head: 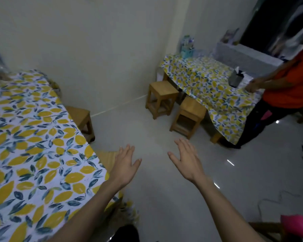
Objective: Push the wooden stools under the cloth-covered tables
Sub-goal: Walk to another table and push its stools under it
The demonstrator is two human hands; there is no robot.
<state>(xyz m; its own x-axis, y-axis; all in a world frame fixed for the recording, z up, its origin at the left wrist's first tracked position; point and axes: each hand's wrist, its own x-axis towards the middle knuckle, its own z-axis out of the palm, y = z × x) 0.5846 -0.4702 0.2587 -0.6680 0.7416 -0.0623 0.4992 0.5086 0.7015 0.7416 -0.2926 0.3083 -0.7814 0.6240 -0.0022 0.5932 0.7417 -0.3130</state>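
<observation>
Both hands reach forward over the pale glossy tiled floor [164, 198], palms down, fingers spread, grasping nothing. The left hand [125, 165] hovers just beside the edge of the near table, which is covered by a white cloth printed with yellow lemons and blue leaves [33, 145]. Directly behind the left hand, a light wooden stool with a slatted top [106, 158] sits partly under that cloth, only a corner of its seat showing. Further along the same table edge, a darker square wooden stool [81, 119] stands half tucked under the cloth, its outer legs exposed. The right hand [186, 160] hangs released above bare floor, well apart from any stool.

Across the room, a second table wearing the same lemon-print cloth [208, 89] stands near the pale wall [94, 49]. Two square light wooden stools stand at its near side: one [162, 97] fully out by the table's corner, the other [189, 116] beside it with its far edge just under the hanging cloth. A grey box-like holder [235, 79] rests on this table. A person in an orange shirt [290, 81] stands at the table's right end, one hand at the tabletop.
</observation>
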